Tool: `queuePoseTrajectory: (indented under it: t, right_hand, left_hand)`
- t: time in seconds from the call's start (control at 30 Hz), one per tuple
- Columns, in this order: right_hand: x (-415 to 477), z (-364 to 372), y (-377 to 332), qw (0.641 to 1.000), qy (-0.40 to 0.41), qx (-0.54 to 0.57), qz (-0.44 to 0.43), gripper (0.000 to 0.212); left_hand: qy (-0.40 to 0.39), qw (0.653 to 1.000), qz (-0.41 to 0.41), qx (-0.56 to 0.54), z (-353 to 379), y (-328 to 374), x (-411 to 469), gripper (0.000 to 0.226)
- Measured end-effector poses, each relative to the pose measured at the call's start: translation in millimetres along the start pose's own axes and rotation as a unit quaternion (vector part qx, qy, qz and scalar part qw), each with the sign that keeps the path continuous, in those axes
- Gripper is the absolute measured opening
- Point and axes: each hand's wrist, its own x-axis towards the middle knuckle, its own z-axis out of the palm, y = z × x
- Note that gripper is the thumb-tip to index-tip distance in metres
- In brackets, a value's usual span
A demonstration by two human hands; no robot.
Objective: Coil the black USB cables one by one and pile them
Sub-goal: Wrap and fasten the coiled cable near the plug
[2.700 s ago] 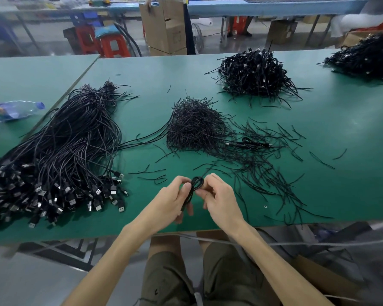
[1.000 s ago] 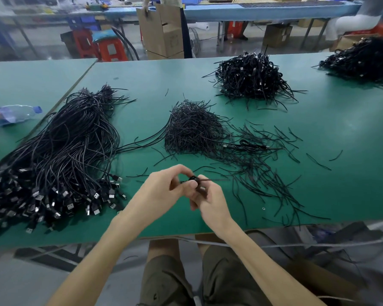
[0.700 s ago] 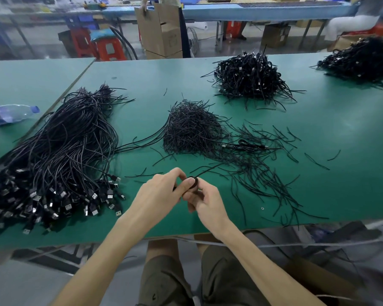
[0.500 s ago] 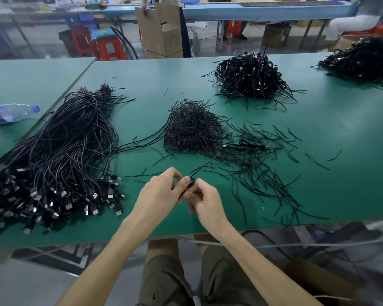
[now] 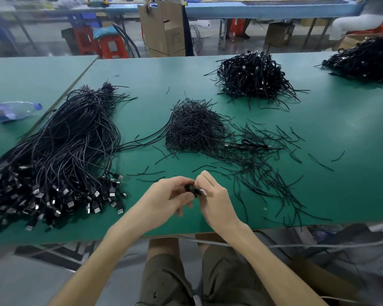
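Between our two hands, low over the near part of the counter (image 5: 142,85), sits the coiled cable (image 5: 191,189), a small black bundle. Our left hand (image 5: 164,199) curls round its left end and our right hand (image 5: 215,195) pinches its right end, so both are clamped on the same bundle and nearly touch each other.

We judge the main risk to be the coil springing open. The bundle is wound tight, and if either pinch slackens before it is secured, the loops could slip off and we would have to wind again. Most of it is hidden by our fingers, so we cannot tell whether a tie is already on.

Its long axis seems to run left to right, roughly along the counter's near edge, dipping a little toward the right hand. Which end carries the plug we cannot tell.

Farther out lie the loose cables (image 5: 64,151) at left, a heap of short ties (image 5: 192,127) ahead, and the finished pile (image 5: 252,74) beyond, well apart from the hands.
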Motion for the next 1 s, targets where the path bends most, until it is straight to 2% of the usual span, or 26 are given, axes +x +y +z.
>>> queuePoseTrajectory:
  t: [0.07,0.13,0.2,0.27,0.3,0.43,0.53,0.63,0.67,0.73,0.83,0.93,1.0]
  right_hand:
    - [0,1,-2,1.0,0.015,0.009,0.014,0.049]
    - [0,1,-6,0.998,0.031,0.032,0.036,0.049]
    - [1,3,-9,0.991,0.049,0.091,0.088,0.043]
    - [1,4,-11,0.976,0.067,0.143,0.152,0.046]
    - [0,4,-11,0.97,0.074,0.162,0.165,0.046]
    - [2,4,-14,0.962,0.086,0.192,0.174,0.044]
    - [3,2,-15,0.968,0.087,0.174,0.159,0.041]
    - [-4,-5,-8,0.998,0.021,-0.021,0.047,0.018]
    - [-7,-7,-7,0.996,0.012,-0.09,-0.006,0.017]
    - [-10,-10,-8,0.986,0.002,-0.156,-0.065,0.022]
    - [-9,-12,-10,0.984,-0.008,-0.171,-0.043,0.011]
    - [-10,-16,-6,0.989,-0.014,-0.147,0.027,0.014]
    - [-11,-22,-5,0.991,-0.016,-0.115,0.066,0.022]
  left_hand:
    - [0.042,0.99,-0.012,0.133,-1,0,3,0.018]
    - [0.083,0.968,0.0,0.236,-1,0,4,0.031]
    - [0.122,0.944,0.06,0.3,1,2,6,0.046]
    - [0.153,0.932,0.093,0.316,4,6,11,0.048]
    - [0.166,0.93,0.08,0.318,5,8,14,0.047]
    - [0.211,0.926,-0.027,0.313,12,11,25,0.047]
    - [0.199,0.937,-0.086,0.274,16,9,31,0.043]
    - [0.131,0.945,-0.163,0.253,14,3,39,0.041]
    - [0.103,0.948,-0.182,0.238,12,1,41,0.041]
    - [0.061,0.96,-0.196,0.191,9,-3,42,0.043]
    - [0.033,0.976,-0.18,0.122,9,-8,43,0.035]
    - [0.016,0.988,-0.147,-0.051,8,-15,40,0.019]
    - [0.004,0.987,-0.112,-0.117,5,-21,35,0.014]
